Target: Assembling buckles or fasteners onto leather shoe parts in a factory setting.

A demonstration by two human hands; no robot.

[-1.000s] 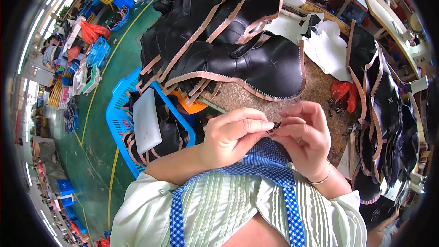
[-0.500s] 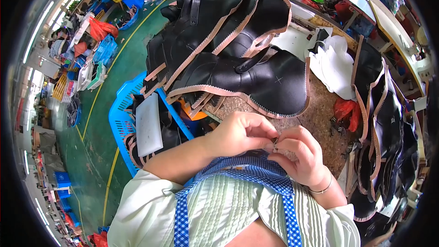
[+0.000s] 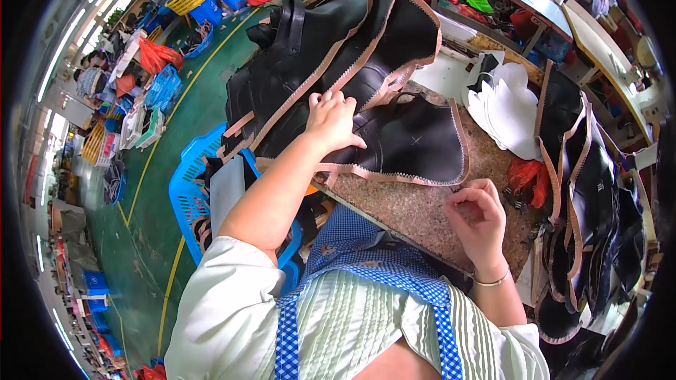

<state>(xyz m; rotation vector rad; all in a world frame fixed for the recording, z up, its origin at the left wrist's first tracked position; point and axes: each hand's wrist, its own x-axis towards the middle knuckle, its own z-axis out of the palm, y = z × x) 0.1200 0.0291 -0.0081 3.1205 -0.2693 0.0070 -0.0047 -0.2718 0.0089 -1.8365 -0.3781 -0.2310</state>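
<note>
Black leather-like panels (image 3: 317,35) with tan zigzag-stitched edging lie overlapped on the speckled worktop (image 3: 415,207). The nearest panel (image 3: 422,151) bears a pale cross mark and lies in front of the stack. My left hand (image 3: 331,123) reaches over this panel's left part, thumb toward me and fingers bent over it, gripping it. Just off the panel's near right edge is my right hand (image 3: 482,222), its thumb and fingertips drawn together. A small dark bit shows at those fingertips, too small to name.
White cut pieces (image 3: 503,109) and a red plastic bag (image 3: 528,176) lie to the right. More black edged panels (image 3: 591,176) hang at the far right. A blue basket (image 3: 186,197) stands left of the worktop, beside the green floor (image 3: 151,239).
My hands have parted from in front of my apron. The left went forward onto the panel; the right moved right and forward to its edge. The near panel has shifted slightly.
</note>
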